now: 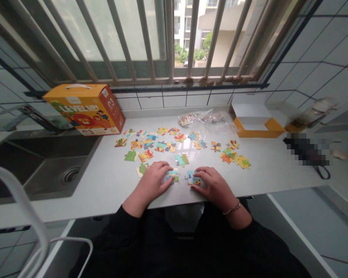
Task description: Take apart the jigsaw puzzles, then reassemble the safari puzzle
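Observation:
My left hand (155,178) grips a light blue and green jigsaw puzzle piece (174,175) between thumb and fingers, low over the white countertop. A short gap to the right, my right hand (212,183) has its thumb and fingers closed on a blue puzzle piece (191,177) with yellow at its lower edge. Just beyond both hands lies a teal and green puzzle piece (182,159). Beside my left wrist, a green and cream puzzle piece (142,170) is partly covered by the hand.
Several loose puzzle pieces (161,146) spread across the counter (104,189). Behind them are clear plastic bags (208,117) of pieces and an open yellow box (256,129). An orange carton (85,110) stands back left, near the sink (46,166). A blurred dark object (306,150) lies at right.

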`<action>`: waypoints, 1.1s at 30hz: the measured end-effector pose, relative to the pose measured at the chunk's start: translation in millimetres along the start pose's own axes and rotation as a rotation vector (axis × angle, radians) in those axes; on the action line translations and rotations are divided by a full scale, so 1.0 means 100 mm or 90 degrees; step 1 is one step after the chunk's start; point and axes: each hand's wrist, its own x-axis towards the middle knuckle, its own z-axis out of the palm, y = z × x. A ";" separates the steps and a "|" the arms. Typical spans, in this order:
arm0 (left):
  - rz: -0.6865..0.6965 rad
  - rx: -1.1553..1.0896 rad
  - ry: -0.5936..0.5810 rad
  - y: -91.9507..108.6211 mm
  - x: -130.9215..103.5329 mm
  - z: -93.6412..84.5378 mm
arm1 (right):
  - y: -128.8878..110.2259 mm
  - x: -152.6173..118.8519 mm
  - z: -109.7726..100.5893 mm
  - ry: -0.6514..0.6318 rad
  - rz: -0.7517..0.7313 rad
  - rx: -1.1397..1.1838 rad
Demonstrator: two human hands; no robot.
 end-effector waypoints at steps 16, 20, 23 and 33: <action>-0.495 0.240 0.088 -0.81 1.32 -0.21 | -0.02 0.02 0.01 0.027 0.027 -0.015; -0.500 0.229 0.111 -0.89 1.35 -0.17 | -0.02 0.02 0.02 0.026 0.034 -0.014; -0.483 0.216 0.140 -0.90 1.34 -0.19 | -0.01 0.02 0.03 0.042 0.049 -0.031; -0.299 0.100 0.195 -0.01 0.78 -0.14 | 0.03 -0.01 0.08 0.153 0.062 -0.083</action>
